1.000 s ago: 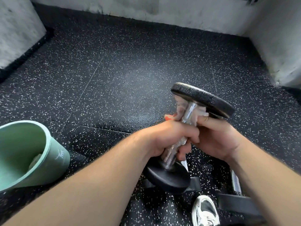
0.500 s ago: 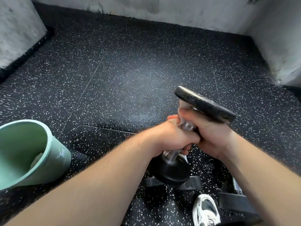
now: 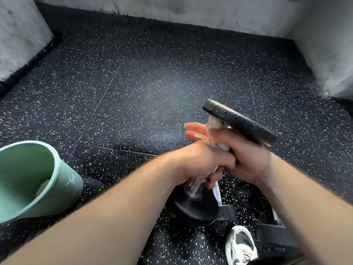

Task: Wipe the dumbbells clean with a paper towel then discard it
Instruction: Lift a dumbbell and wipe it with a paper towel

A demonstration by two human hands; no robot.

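Dumbbell is held tilted in both hands above the floor, its upper disc up and to the right and its lower disc low at centre. Both discs are round, black and matt, and the upper rim shows pale scuffs. The bar between them is bright chrome with a knurled section.

Left grip is curled tight round the lower part of the bar. Right grip is wrapped round the upper part just under the top disc and presses the paper towel against the metal. The thumb lies across the front, and the fingertips stick out past the bar on the far side. The towel is white and crumpled, bunched between palm and disc.

Floor is black rubber tile flecked with white, with thin seams. A second dumbbell lies on it directly beneath; whether the lower disc touches it cannot be told. A smooth, round, pale green bin stands at left. A white shoe shows at the bottom edge. Rough grey walls enclose the floor.
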